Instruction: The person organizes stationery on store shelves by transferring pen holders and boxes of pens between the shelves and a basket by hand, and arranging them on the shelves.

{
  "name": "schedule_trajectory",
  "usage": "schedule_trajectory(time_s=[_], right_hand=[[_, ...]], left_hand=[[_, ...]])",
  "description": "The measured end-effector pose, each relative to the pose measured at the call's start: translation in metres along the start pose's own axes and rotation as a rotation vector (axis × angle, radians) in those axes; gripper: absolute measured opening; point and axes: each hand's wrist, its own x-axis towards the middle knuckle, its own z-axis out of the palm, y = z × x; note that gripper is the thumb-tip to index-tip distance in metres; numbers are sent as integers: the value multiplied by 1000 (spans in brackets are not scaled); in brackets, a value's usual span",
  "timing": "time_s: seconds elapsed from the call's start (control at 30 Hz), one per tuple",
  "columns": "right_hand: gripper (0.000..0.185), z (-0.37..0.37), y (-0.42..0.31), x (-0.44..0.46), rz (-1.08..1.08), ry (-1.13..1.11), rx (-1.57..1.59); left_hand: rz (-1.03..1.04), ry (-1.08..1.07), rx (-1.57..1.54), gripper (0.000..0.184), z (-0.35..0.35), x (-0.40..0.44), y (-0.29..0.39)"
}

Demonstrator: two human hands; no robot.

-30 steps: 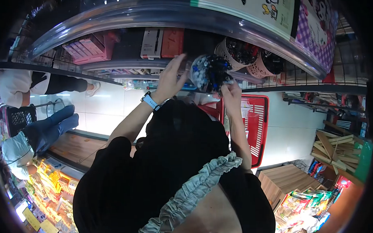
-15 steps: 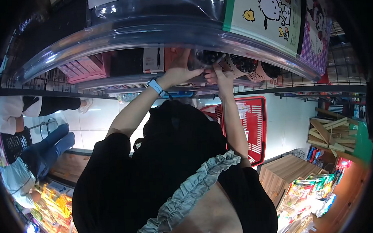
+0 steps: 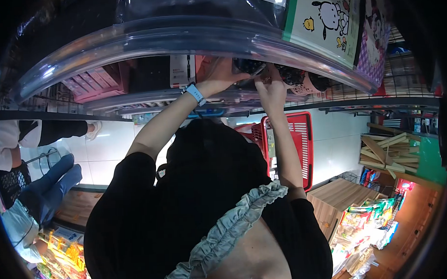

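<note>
Both of my hands reach under the clear shelf lip. My left hand [image 3: 220,75], with a pale blue watch [image 3: 196,94] on its wrist, curls around the side of a container of dark, shiny items [image 3: 249,66], whose kind I cannot make out. Close by on the right, my right hand [image 3: 271,93] has its fingers bent together at the container's edge; what they pinch is too small to tell. Next to it stand pink baskets [image 3: 300,86] filled with more dark items. A red shopping basket [image 3: 305,151] is seen beside my right forearm.
Above my hands runs the clear shelf lip [image 3: 180,40], with a cartoon-dog package [image 3: 323,32] behind it. Pink boxes [image 3: 96,82] and a white pen box [image 3: 182,71] share the lower shelf. People [image 3: 52,180] are at the left; wooden sticks [image 3: 391,151] lie at the right.
My right hand has moved slightly, its fingers now tucked closer to the container. My left hand stays around the container. The whole view has shifted a little.
</note>
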Motion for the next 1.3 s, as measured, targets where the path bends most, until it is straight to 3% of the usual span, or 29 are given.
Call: schedule_trajectory(time_s=[0.2, 0.3, 0.33, 0.5, 0.63, 0.73, 0.83, 1.0, 1.13, 1.3], right_hand=[[44, -4, -4, 15, -98, -152, -172], [34, -9, -9, 24, 104, -187, -220], [31, -7, -8, 25, 66, -149, -217], [24, 4, 1, 21, -108, -115, -151], [25, -9, -5, 26, 65, -137, -115], [25, -7, -7, 27, -34, -61, -195], [26, -3, -2, 28, -47, -169, -174], [10, -5, -10, 33, -91, -99, -198], [12, -1, -5, 35, -80, -122, -205], [19, -4, 0, 36, -99, -179, -205]], left_hand=[[130, 133, 85, 75, 8, -8, -7], [179, 198, 87, 72, 6, -13, -10], [194, 215, 88, 71, 5, -14, -11], [49, 119, 61, 64, -3, -17, -7], [-51, 71, 10, 49, -8, -15, 1], [232, 317, 280, 44, -10, -15, 12], [201, 225, 310, 45, -12, -14, 20], [61, -7, 327, 31, -22, 5, 36], [-20, -108, 408, 29, -15, 16, 34], [-30, -74, 396, 28, -19, 14, 38]])
